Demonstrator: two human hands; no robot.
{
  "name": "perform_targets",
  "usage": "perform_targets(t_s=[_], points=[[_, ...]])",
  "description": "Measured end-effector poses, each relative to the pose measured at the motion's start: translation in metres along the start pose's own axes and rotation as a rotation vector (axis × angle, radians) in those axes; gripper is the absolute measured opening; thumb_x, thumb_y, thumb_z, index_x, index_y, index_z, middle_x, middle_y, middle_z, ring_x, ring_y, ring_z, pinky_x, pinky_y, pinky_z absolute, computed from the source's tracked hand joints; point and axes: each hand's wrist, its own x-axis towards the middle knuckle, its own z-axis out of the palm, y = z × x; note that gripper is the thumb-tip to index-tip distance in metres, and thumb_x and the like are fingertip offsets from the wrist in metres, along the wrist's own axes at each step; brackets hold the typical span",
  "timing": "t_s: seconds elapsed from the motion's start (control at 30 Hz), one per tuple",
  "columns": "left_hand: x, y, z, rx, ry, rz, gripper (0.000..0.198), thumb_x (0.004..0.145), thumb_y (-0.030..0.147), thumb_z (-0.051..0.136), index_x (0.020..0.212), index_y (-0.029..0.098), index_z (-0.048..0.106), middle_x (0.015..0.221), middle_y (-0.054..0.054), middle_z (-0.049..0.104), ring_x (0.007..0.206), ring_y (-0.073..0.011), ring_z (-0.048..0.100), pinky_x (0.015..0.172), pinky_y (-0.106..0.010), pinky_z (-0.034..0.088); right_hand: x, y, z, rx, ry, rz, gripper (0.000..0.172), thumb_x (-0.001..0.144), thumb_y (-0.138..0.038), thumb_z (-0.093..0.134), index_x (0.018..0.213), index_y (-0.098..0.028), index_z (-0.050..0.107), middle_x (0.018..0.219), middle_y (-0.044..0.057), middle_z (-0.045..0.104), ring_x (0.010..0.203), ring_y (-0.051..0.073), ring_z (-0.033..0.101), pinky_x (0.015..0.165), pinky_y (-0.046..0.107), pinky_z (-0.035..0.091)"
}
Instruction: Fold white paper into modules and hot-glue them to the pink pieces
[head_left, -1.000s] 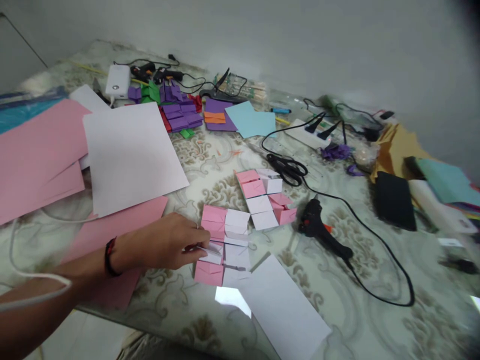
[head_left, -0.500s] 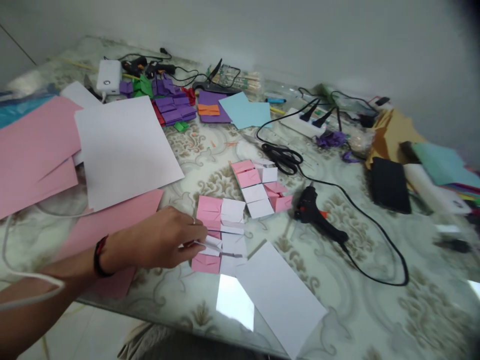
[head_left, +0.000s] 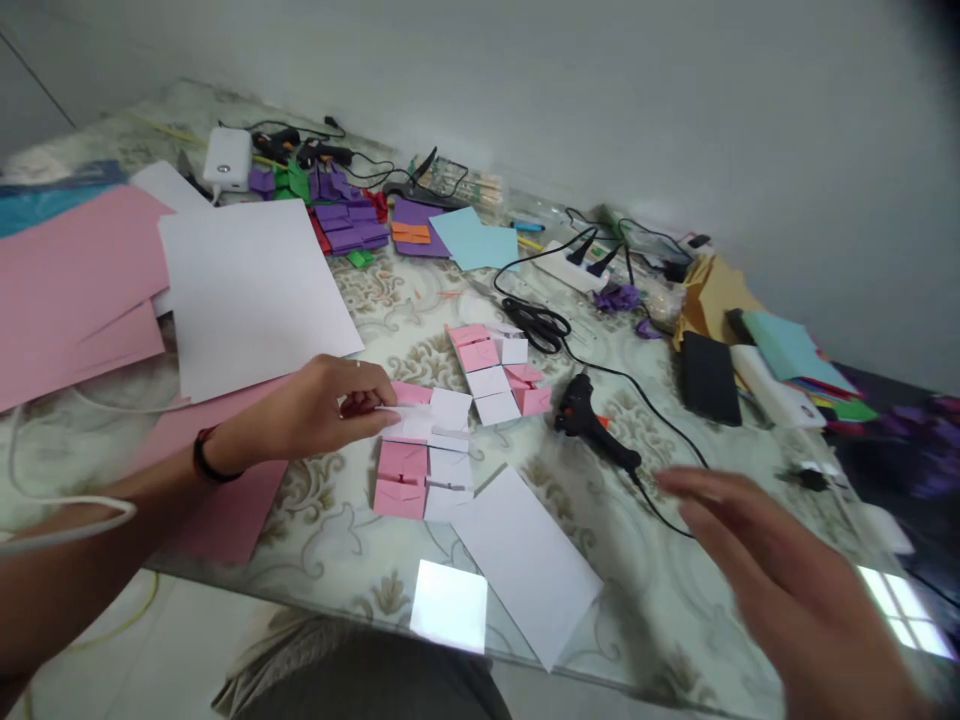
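Note:
My left hand (head_left: 322,405) pinches a small folded white paper piece (head_left: 409,422) between thumb and fingers. It hovers over a group of folded pink paper pieces (head_left: 401,480) and white paper pieces (head_left: 450,470), partly covering the upper pink ones. My right hand (head_left: 787,590) is slightly blurred at the lower right, held above the table with fingers stretched out and nothing in them. Closest to it is a black hot glue gun (head_left: 596,428) lying on its side. A second pink and white paper group (head_left: 491,380) sits left of the gun.
A white sheet (head_left: 529,565) lies near the front edge. Large white (head_left: 255,300) and pink sheets (head_left: 75,290) cover the left. Scissors (head_left: 536,322), a power strip (head_left: 574,268) and cables lie behind. A black box-like item (head_left: 709,380) stands right, and purple folded papers (head_left: 349,225) lie further back.
My left hand has lifted up and away from the front of the paper group with the white piece. My right hand has come into view from the lower right. The camera has turned slightly right.

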Motion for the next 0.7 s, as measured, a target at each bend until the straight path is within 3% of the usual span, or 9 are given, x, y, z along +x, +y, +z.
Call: perform_targets(t_s=[0.07, 0.23, 0.37, 0.5, 0.7], points=[[0.001, -0.001, 0.000, -0.001, 0.001, 0.025, 0.013, 0.094, 0.025, 0.069, 0.085, 0.017, 0.066, 0.069, 0.004, 0.059, 0.059, -0.0090, 0.050, 0.059, -0.022, 0.039, 0.027, 0.019, 0.021, -0.144, 0.107, 0.036, 0.036, 0.096, -0.051, 0.054, 0.116, -0.025, 0.069, 0.117, 0.015, 0.072, 0.117, 0.037, 0.066, 0.102, 0.055, 0.053], [-0.003, 0.004, 0.013, 0.057, -0.106, 0.152, 0.021, 0.092, 0.016, 0.065, 0.072, 0.017, 0.058, 0.061, 0.006, 0.051, 0.054, -0.0086, 0.046, 0.055, -0.025, 0.033, 0.057, 0.050, 0.063, -0.130, -0.020, 0.058, 0.054, 0.090, -0.053, 0.056, 0.130, -0.017, 0.063, 0.121, 0.018, 0.068, 0.107, 0.035, 0.068, 0.098, 0.053, 0.054], [-0.008, 0.006, 0.030, 0.147, -0.197, 0.216, 0.016, 0.087, 0.008, 0.059, 0.075, 0.018, 0.058, 0.063, 0.004, 0.059, 0.056, -0.0113, 0.051, 0.057, -0.028, 0.034, 0.059, 0.052, 0.072, -0.124, -0.003, 0.089, 0.053, 0.089, -0.051, 0.057, 0.129, -0.018, 0.065, 0.115, 0.015, 0.066, 0.099, 0.033, 0.067, 0.096, 0.051, 0.054], [-0.012, 0.006, 0.036, 0.312, -0.303, 0.203, 0.018, 0.094, 0.013, 0.057, 0.077, 0.019, 0.054, 0.068, 0.001, 0.064, 0.058, -0.0145, 0.056, 0.056, -0.033, 0.032, 0.063, 0.045, 0.079, -0.066, 0.050, 0.133, 0.047, 0.085, -0.046, 0.057, 0.121, -0.018, 0.068, 0.103, 0.012, 0.063, 0.094, 0.030, 0.065, 0.092, 0.048, 0.054], [-0.012, 0.008, 0.034, 0.354, -0.269, 0.209, 0.018, 0.097, 0.016, 0.056, 0.080, 0.020, 0.055, 0.065, 0.001, 0.064, 0.055, -0.0156, 0.055, 0.055, -0.036, 0.030, 0.064, 0.043, 0.082, 0.104, 0.129, 0.303, 0.046, 0.070, -0.041, 0.068, 0.111, -0.020, 0.068, 0.100, 0.009, 0.071, 0.091, 0.029, 0.066, 0.087, 0.045, 0.051]])
